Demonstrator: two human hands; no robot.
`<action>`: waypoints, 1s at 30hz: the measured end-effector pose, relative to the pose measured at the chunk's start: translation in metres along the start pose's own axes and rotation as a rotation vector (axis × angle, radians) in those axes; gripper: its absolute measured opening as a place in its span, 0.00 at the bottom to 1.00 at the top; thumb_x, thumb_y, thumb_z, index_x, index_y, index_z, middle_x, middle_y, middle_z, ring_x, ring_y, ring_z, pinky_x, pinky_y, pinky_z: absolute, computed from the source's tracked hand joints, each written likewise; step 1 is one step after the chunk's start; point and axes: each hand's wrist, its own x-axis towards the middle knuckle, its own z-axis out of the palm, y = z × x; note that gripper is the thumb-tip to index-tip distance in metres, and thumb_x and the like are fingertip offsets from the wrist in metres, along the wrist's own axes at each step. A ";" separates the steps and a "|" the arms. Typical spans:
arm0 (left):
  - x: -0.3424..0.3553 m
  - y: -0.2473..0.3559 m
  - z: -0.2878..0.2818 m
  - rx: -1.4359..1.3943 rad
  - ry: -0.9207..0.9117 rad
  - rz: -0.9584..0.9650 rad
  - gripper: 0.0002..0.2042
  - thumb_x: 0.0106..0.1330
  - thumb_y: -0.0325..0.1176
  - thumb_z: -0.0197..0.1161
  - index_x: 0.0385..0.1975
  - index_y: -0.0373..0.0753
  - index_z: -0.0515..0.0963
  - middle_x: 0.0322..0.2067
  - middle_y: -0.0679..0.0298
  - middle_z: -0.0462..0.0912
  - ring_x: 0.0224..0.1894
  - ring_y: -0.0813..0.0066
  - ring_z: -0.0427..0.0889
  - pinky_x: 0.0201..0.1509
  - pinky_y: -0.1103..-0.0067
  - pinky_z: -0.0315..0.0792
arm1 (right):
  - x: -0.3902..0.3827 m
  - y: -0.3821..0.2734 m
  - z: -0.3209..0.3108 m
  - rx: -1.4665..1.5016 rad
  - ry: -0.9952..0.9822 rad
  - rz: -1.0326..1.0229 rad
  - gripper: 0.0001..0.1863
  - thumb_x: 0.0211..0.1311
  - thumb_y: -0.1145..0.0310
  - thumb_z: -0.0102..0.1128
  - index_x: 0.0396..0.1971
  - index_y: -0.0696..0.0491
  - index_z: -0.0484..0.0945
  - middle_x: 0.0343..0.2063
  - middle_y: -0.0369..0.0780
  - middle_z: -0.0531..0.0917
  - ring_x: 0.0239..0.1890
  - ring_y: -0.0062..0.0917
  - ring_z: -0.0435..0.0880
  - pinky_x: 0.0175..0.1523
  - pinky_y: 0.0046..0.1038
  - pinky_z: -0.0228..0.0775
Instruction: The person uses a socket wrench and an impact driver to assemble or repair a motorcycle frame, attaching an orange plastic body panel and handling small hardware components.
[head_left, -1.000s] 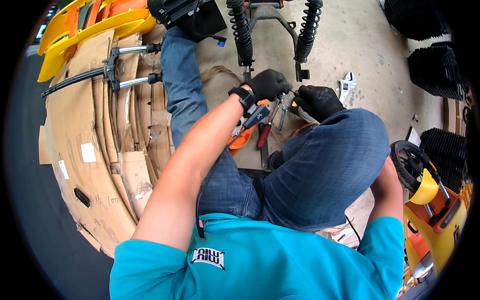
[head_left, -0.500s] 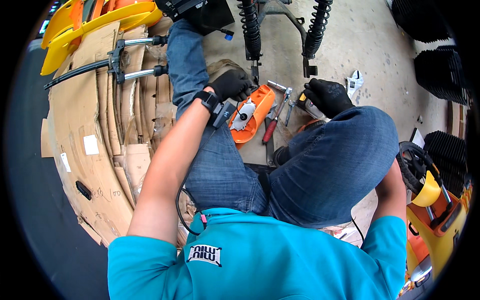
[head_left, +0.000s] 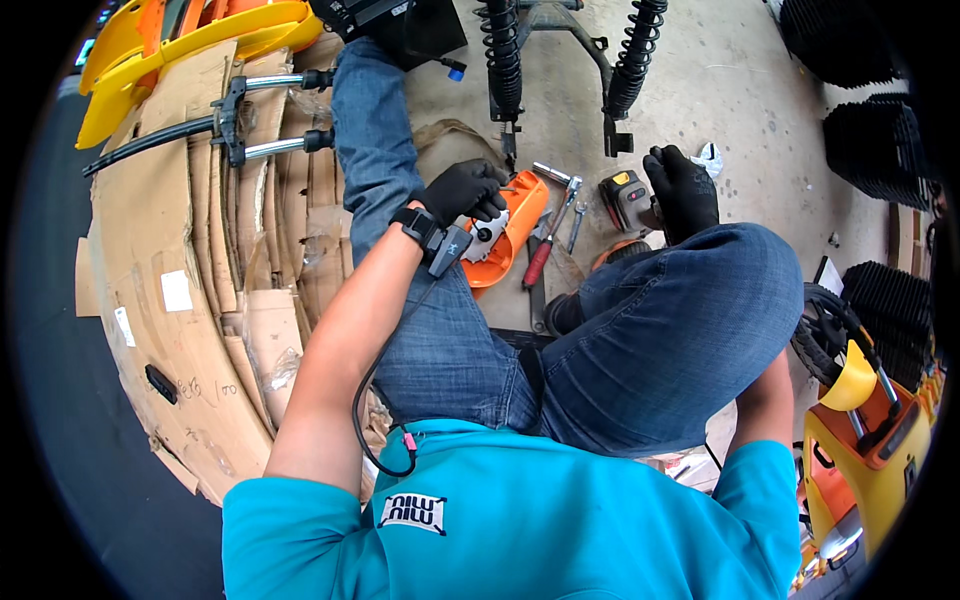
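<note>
My left hand (head_left: 466, 191), in a black glove, is bent over the orange plastic part (head_left: 530, 205). Its fingers are curled, with something thin at the tips that I cannot make out. A pale metal plate with a round black piece (head_left: 485, 235) sits inside the orange part, which leans by my left leg. My right hand (head_left: 687, 200), also gloved, is beside my raised right knee, closed around a cordless power tool. The tool's battery (head_left: 626, 198), black and grey with a yellow latch, sticks out left of the hand; the rest is mostly hidden.
A ratchet (head_left: 556, 174), a red-handled screwdriver (head_left: 538, 263) and a small spanner (head_left: 577, 226) lie between my legs. An adjustable wrench (head_left: 710, 160) is partly behind my right hand. Ahead stand two black springs (head_left: 503, 60) on a frame. Flattened cardboard (head_left: 150, 260) covers the left.
My right hand has shifted right and its fingers have turned upward; the power tool's battery has tilted and shows more fully. My left hand has moved slightly right over the orange part.
</note>
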 end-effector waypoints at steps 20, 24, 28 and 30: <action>-0.004 -0.003 0.007 0.040 0.102 0.128 0.12 0.68 0.36 0.51 0.35 0.34 0.77 0.23 0.60 0.80 0.22 0.77 0.79 0.27 0.82 0.75 | 0.017 0.027 -0.005 0.241 0.036 0.144 0.24 0.62 0.53 0.56 0.50 0.55 0.74 0.36 0.48 0.82 0.40 0.32 0.82 0.44 0.29 0.72; -0.007 0.005 0.014 -0.002 0.048 0.204 0.13 0.69 0.38 0.50 0.34 0.35 0.77 0.22 0.63 0.79 0.21 0.79 0.77 0.26 0.83 0.73 | 0.012 0.034 -0.020 0.303 0.169 0.051 0.19 0.62 0.58 0.58 0.47 0.55 0.76 0.37 0.43 0.83 0.39 0.24 0.81 0.44 0.25 0.72; -0.014 0.058 0.048 0.086 -0.045 0.274 0.16 0.70 0.43 0.49 0.35 0.36 0.77 0.22 0.67 0.78 0.21 0.82 0.76 0.27 0.85 0.71 | 0.004 0.019 -0.062 0.425 0.161 -0.022 0.14 0.64 0.64 0.57 0.44 0.56 0.79 0.32 0.36 0.83 0.33 0.17 0.78 0.40 0.22 0.71; -0.012 0.084 0.070 0.135 -0.071 0.343 0.21 0.70 0.49 0.49 0.33 0.36 0.78 0.20 0.68 0.77 0.20 0.83 0.74 0.26 0.85 0.69 | -0.006 0.002 -0.078 0.481 0.048 -0.088 0.14 0.64 0.63 0.56 0.44 0.55 0.79 0.30 0.35 0.82 0.30 0.16 0.76 0.36 0.20 0.69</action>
